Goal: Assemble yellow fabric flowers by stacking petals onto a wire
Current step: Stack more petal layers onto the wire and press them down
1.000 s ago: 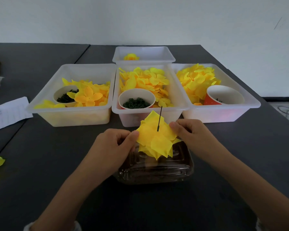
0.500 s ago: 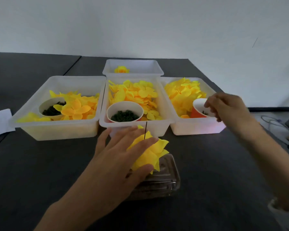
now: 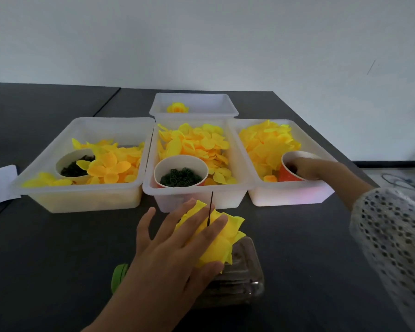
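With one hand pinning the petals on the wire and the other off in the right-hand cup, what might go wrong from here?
1. The left hand lies flat on the petal stack with the bare wire standing between its fingers; a slip might prick them or bend it.
2. The right hand is fingers-deep in the red cup, which leans at the right bin edge and might tip.

Three tubs (image 3: 86, 188) in row on bench (image 3: 46, 259), fourth tub (image 3: 194, 101) behind middle one; cup (image 3: 180, 172) in each row tub among petals (image 3: 197, 144); clear box (image 3: 244, 279) before middle tub, wire (image 3: 211, 207) upright on it
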A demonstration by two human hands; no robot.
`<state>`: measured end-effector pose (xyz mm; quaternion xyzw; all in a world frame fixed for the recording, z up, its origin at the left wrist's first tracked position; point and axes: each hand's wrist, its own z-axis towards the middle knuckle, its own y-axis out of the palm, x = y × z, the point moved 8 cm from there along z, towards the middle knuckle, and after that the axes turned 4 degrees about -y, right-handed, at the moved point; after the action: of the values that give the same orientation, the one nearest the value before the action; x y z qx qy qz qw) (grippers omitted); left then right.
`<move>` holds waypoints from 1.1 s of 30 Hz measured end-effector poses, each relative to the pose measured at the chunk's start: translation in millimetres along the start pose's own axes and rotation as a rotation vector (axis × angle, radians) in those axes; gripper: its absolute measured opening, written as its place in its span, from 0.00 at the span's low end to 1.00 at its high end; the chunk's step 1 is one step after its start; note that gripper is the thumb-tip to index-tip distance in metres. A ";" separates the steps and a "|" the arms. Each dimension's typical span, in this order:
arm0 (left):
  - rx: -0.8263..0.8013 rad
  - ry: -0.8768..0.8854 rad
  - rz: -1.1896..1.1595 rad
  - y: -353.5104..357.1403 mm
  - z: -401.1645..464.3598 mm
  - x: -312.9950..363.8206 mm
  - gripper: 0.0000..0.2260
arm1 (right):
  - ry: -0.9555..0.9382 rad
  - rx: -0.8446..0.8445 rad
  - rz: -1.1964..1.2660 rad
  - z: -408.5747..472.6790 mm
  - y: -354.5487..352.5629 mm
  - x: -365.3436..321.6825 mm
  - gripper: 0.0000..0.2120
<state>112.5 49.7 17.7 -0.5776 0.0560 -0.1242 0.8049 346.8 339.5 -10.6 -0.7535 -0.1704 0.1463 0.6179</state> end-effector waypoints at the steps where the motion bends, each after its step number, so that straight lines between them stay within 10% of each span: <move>1: 0.008 0.000 -0.006 0.9 -0.2 0.0 0.25 | -0.008 0.011 0.007 1.3 0.0 0.3 0.12; 13: 0.009 -0.038 -0.095 10.1 -2.6 -1.9 0.24 | 0.067 0.023 0.202 -2.3 -9.2 29.1 0.13; 33: 0.107 -0.138 -0.247 16.6 -5.9 -1.0 0.23 | 0.165 0.556 0.284 -41.0 -55.3 23.4 0.08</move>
<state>112.4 49.5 0.1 -0.5436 -0.0776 -0.1852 0.8149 381.3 323.4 51.3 -0.5812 0.0334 0.2104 0.7854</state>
